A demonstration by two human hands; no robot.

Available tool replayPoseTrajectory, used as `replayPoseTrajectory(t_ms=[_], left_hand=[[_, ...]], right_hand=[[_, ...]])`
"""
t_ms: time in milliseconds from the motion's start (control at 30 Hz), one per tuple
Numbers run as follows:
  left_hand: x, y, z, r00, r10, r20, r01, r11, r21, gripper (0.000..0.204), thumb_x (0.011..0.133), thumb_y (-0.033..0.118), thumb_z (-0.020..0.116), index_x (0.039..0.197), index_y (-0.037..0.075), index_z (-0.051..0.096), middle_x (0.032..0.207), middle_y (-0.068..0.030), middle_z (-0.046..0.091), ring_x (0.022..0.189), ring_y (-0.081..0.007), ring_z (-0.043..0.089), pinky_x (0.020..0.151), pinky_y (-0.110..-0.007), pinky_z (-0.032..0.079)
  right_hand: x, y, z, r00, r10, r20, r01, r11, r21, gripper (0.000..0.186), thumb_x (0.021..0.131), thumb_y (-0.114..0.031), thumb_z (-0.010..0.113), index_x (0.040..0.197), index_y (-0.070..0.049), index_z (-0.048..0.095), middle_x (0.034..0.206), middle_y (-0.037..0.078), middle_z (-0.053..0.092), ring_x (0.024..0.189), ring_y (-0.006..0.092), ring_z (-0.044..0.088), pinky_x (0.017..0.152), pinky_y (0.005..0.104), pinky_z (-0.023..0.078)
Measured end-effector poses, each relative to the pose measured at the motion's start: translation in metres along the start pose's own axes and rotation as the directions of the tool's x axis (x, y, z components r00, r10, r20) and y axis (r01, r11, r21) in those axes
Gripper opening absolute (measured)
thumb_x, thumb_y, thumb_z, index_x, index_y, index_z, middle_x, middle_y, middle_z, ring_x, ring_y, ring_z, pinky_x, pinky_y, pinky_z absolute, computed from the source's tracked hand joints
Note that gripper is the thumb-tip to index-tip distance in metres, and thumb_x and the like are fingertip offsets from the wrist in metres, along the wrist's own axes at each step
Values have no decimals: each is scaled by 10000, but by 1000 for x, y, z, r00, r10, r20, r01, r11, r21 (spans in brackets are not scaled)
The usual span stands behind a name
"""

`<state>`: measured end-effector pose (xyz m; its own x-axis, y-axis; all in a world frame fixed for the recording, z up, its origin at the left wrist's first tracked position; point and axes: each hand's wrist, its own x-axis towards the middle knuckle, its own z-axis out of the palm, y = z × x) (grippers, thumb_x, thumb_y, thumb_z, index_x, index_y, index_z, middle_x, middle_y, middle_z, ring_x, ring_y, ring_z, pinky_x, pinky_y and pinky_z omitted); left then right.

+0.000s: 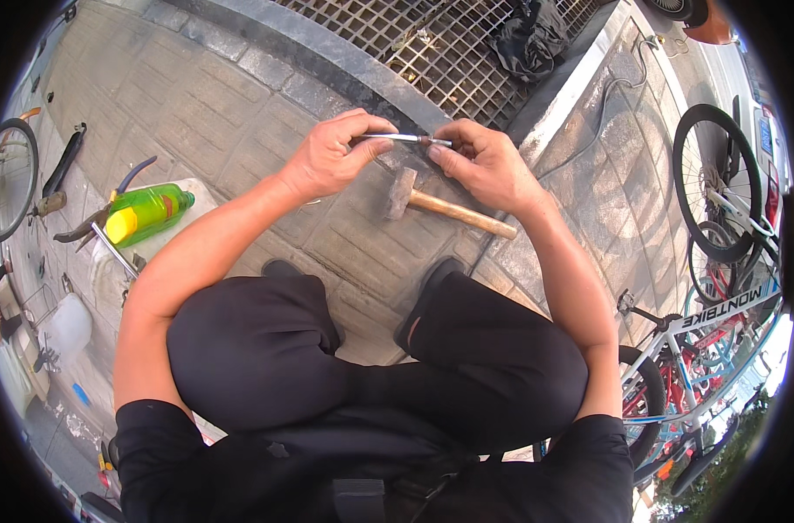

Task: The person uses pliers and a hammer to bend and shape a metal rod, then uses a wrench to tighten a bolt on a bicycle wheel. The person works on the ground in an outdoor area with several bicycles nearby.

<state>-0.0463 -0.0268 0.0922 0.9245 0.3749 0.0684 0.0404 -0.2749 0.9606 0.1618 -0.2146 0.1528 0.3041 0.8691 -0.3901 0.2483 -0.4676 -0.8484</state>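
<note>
Between my two hands a thin, silvery metal rod with a reddish-brown collar [405, 137] is held nearly level above the pavement. My left hand [334, 155] pinches its left end between thumb and fingers. At the other end, close to the collar, the thumb and fingers of my right hand [488, 167] are closed on it. The fingers partly cover both ends. Below the hands a hammer [440, 206] lies on the paving, its worn metal head to the left and its wooden handle toward the lower right.
To the left lie a green and yellow bottle [153, 212] and dark-jawed pliers [92, 228]. Ahead is a metal grating [449, 65] with a black plastic bag [532, 42] on it. A cable [602, 122] runs along the pavement. Bicycles [689, 322] crowd the right side.
</note>
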Motion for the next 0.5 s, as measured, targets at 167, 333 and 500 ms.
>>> replayPoseTrajectory(t_ms=[167,333,500], left_hand=[[-4,21,-7,961,271,-59,-245,930,275,191,944,132,807,1118,66,764,915,-89,697,799,-289,653,754,-375,524],[-6,39,-11,928,373,-21,-338,863,375,192,942,115,793,1123,59,763,827,-74,657,758,-288,615,728,-393,487],[1,37,-13,943,333,0,-317,895,314,157,949,161,785,1088,89,767,802,-72,671,771,-292,659,744,-403,507]], right_hand=[[-8,-22,3,998,-67,-5,66,992,-105,274,1003,-233,782,1143,0,745,877,19,698,795,74,594,713,281,525],[-19,-22,5,982,-183,-54,173,973,-154,226,967,-198,796,1098,-22,743,885,25,687,788,96,590,715,288,521],[-19,-16,1,919,-377,-118,337,905,-260,177,954,-157,779,1054,-24,720,908,51,684,768,135,606,697,304,521]])
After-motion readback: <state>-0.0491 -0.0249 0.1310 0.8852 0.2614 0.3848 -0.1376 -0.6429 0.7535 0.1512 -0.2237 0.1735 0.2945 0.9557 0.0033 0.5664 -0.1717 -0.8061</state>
